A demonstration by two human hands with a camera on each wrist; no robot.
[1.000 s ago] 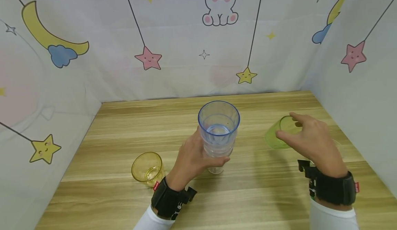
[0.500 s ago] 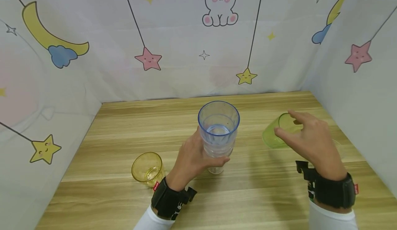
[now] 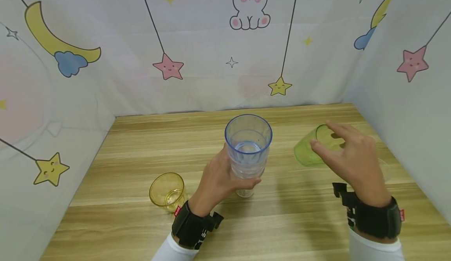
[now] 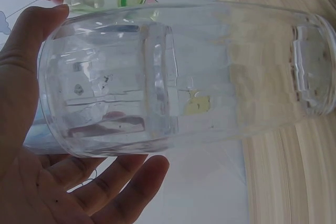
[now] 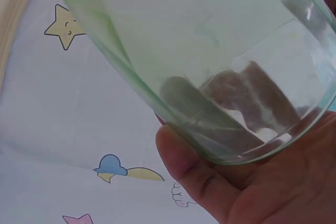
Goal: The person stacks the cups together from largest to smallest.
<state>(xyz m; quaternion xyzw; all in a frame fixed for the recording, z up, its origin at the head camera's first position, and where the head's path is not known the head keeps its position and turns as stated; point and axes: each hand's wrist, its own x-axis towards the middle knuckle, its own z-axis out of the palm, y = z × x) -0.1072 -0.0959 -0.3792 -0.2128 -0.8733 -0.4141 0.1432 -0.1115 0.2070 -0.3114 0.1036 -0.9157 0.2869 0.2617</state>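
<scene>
My left hand [image 3: 220, 179] grips a clear glass [image 4: 194, 77] near its top, thumb on one side and fingers round the other. A blue-rimmed cup [image 3: 248, 132] shows at the top of it, apparently nested inside. The clear glass's base is low, by the table. To the right, my right hand [image 3: 356, 159] holds a green-tinted transparent cup [image 3: 306, 151] tilted above the table, thumb and fingers round its rim end, its other end pointing left. In the right wrist view, some fingers show through the green cup's wall [image 5: 173, 19].
A yellow transparent cup [image 3: 167, 190] stands on the wooden table [image 3: 275, 229] left of my left hand. A faint clear rim [image 3: 385, 169] shows behind my right wrist, mostly hidden. White printed cloth [image 3: 204, 30] encloses the table's back and sides.
My right hand has moved slightly left and upward, carrying the green cup closer to the blue-rimmed one. The left hand and its glass have stayed in place.
</scene>
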